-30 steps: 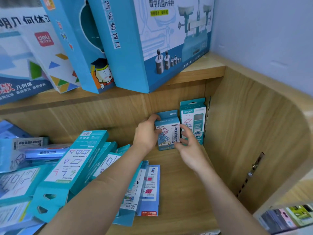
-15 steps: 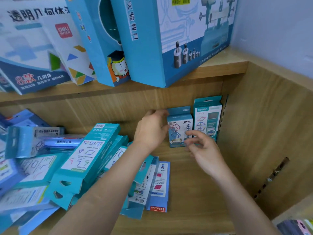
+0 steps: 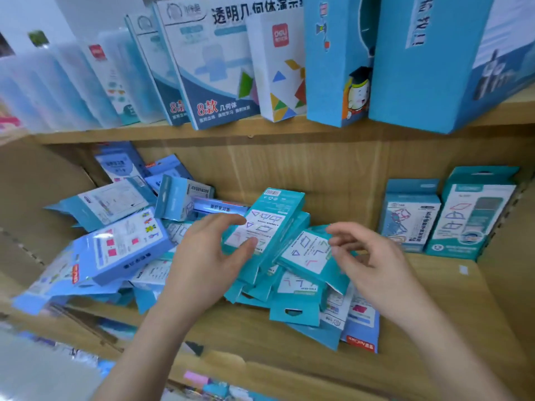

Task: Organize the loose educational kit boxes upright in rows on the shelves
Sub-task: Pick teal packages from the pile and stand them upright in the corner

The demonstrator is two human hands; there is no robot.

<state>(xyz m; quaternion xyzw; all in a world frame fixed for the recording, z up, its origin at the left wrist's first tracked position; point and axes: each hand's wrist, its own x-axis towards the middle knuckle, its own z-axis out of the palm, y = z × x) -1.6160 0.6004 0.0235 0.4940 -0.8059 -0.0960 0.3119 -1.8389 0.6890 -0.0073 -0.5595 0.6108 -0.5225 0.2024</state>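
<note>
Two kit boxes stand upright at the right end of the lower shelf (image 3: 440,287): a smaller light-blue box (image 3: 411,215) and a taller teal box (image 3: 474,218) in the corner. Left of them several teal and blue boxes lie in a loose pile. My left hand (image 3: 208,256) reaches over the pile, and its thumb and fingertips touch the left edge of the top teal box (image 3: 269,218). My right hand (image 3: 373,261) hovers with loosely curled fingers over a second teal box (image 3: 309,250) and holds nothing.
More blue boxes (image 3: 121,247) lie heaped at the shelf's left end. The upper shelf (image 3: 231,131) carries large leaning kit boxes (image 3: 428,62) and clear plastic cases (image 3: 66,82). The shelf's wooden side wall (image 3: 515,256) closes the right.
Both hands have left the small upright box at the right and moved left to the pile. The view has swung left, showing more of the heap.
</note>
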